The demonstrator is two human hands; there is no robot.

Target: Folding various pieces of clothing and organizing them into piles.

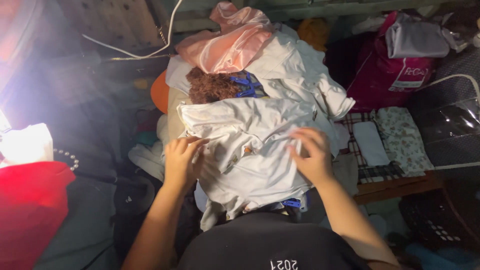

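Your left hand (181, 161) lies flat and open on the left edge of the white garment (250, 150), gripping nothing. The garment sits atop the clothes pile (280, 70); it is probably light, soft, limp cotton. Take it at the edges. Your right hand (311, 154) presses open-palmed on its right side.

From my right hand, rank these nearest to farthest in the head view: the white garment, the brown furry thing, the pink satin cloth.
1. White garment: under the right hand.
2. Brown furry thing: up-left, on the pile.
3. Pink satin cloth: top of the pile, farthest.
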